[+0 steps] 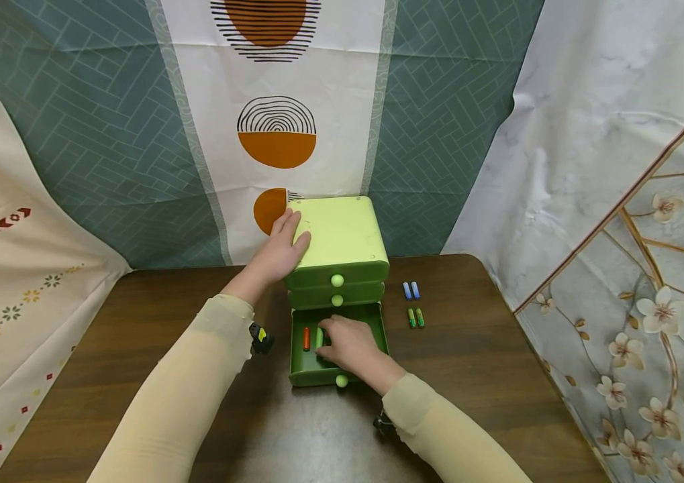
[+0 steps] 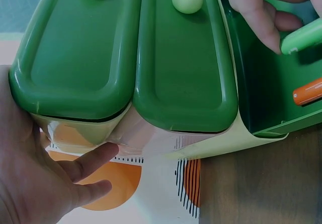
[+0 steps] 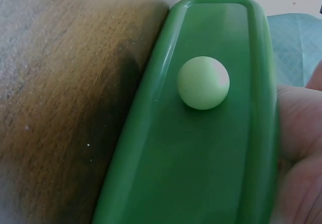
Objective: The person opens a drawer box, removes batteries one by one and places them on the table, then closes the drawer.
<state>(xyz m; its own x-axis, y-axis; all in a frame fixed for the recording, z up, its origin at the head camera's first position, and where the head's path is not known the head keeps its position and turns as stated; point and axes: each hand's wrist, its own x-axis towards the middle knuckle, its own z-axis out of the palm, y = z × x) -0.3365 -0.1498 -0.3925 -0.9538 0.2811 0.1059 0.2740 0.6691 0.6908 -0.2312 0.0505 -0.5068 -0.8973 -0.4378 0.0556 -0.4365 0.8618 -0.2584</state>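
A mini chest of drawers, pale green with darker green fronts, stands on the table, its bottom drawer pulled out. My left hand rests with extended fingers against the chest's top left edge. Inside the open drawer, my right hand pinches a light green battery at its ends between thumb and finger. Beside it in the drawer lies an orange-red battery. The left wrist view shows a fingertip right at the end of the green battery. In the right wrist view, the drawer's round knob stands out.
To the right of the chest, two blue batteries lie on the wooden table, with two green batteries nearer to me. A patterned curtain hangs behind the chest. The two upper drawers are closed.
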